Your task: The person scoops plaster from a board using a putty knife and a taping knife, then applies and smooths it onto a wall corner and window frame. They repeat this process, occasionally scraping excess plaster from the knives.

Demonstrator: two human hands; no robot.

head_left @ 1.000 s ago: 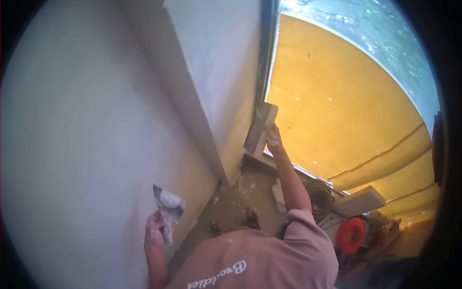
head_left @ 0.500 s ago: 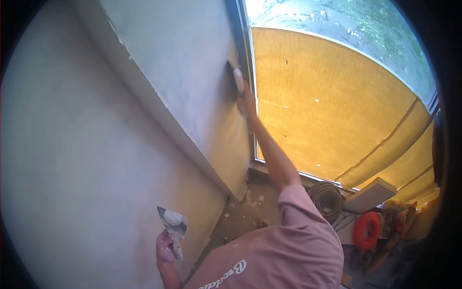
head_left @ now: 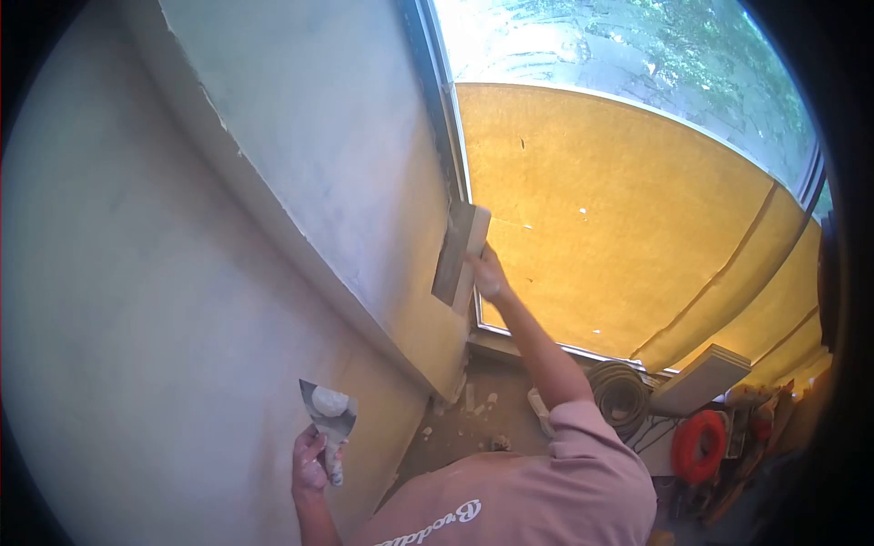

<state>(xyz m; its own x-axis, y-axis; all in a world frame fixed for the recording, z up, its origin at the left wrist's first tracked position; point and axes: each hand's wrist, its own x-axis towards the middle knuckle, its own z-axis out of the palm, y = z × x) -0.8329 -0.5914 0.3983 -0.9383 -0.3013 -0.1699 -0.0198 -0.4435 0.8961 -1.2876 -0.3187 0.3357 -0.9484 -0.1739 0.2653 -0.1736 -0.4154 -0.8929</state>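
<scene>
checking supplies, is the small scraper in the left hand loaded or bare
Loaded: a white lump sits on the small scraper held in the left hand.

The brown floor (head_left: 517,420) carries scattered pale fragments (head_left: 470,398), with a greyish coil (head_left: 604,386) lying to their right.

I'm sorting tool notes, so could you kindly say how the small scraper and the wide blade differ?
The small scraper carries a white lump; the wide blade shows none. The wide blade is broader than the small scraper and sits nearer the window frame. Both have greyish faces and are being held.
</scene>
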